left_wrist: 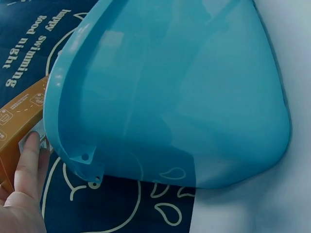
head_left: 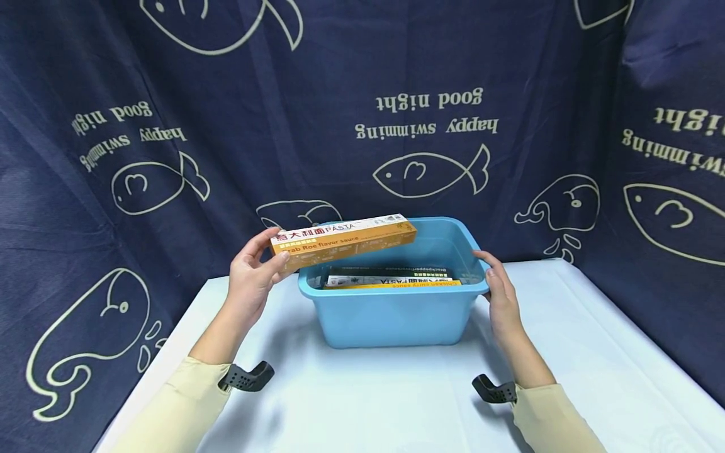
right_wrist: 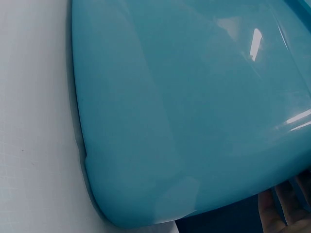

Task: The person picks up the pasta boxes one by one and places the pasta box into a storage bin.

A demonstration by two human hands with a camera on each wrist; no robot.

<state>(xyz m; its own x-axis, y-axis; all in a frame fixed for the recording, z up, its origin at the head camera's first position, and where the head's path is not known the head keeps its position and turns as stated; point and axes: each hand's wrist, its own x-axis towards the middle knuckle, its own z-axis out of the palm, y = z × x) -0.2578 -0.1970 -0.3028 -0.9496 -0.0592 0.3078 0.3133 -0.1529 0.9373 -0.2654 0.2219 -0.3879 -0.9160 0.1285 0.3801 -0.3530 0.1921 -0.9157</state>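
Observation:
My left hand (head_left: 248, 280) pinches one end of an orange and white pasta box (head_left: 345, 242), labelled Crab Roe flavor sauce, between thumb and fingers. The box is held tilted above the left side of a blue plastic bin (head_left: 391, 318), its far end higher. My right hand (head_left: 503, 301) grips the bin's right rim, thumb on top; in the right wrist view its fingers (right_wrist: 272, 213) show below the bin wall. Inside the bin lie a black-sided pasta box (head_left: 391, 272) and, in front of it, a white and yellow pasta box (head_left: 396, 287), partly hidden by the front wall.
The bin stands on a white-covered table (head_left: 368, 396), near its back edge. Behind and at both sides hangs a dark blue curtain (head_left: 317, 126) printed with fish and lettering. Each wrist wears a black strap (head_left: 246, 377).

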